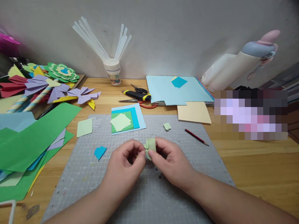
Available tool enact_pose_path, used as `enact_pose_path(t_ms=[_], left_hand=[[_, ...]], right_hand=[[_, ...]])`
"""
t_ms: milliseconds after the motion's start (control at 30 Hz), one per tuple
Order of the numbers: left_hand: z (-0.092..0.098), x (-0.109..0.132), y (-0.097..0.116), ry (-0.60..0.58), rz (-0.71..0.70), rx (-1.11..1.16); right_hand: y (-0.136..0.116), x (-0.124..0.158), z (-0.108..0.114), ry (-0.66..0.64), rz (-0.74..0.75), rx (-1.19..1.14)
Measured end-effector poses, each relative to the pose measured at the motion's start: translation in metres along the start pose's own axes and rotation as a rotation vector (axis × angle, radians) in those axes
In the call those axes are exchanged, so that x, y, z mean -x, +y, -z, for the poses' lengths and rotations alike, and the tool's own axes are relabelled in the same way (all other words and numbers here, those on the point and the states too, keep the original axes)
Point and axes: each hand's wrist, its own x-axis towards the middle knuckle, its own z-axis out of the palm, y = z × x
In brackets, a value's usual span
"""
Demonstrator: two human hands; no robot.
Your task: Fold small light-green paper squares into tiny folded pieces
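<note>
Both hands, left (126,161) and right (169,160), pinch folded green paper (149,146) between their fingertips.

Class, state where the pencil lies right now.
In the head view, the pencil lies at the right edge of the grey cutting mat, near the cream sheet and the right hand.

A plain, off-white wall (177,34) stands close behind a wooden desk (252,168) with a warm, honey-coloured top. The light is soft and even, brightest at the wall's middle and dimmer towards its upper corners.
</note>
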Motion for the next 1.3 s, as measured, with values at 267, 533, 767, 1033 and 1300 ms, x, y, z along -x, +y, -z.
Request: enact_pose_path(t_ms=[267, 533, 767, 1033, 1300], left_hand=[[-0.0019, -0.0012, 0.0013, -0.001, -0.007, 0.001], [-0.0006, 0.0001, 0.0011, -0.012, 0.003, -0.003], [-0.0002, 0.0001, -0.0007, -0.007, 0.003, -0.044], [-0.0009, 0.0007, -0.0002, -0.002, -0.047, -0.139], [0.0011, -0.0001, -0.001, -0.01, 0.019, 0.086]], right_hand=[[-0.0017, 0.0001, 0.0002, 0.004, -0.004, 0.018], [-0.0022, -0.0011, 0.0004, 0.007, -0.012, 0.032], [-0.0026, 0.0018, -0.0001, 0.015, 0.049, 0.111], [-0.0002, 0.0036, -0.0026, 0.032, 0.141, 0.271], [-0.0037, 0.0015, -0.0007, 0.026, 0.017, -0.042]])
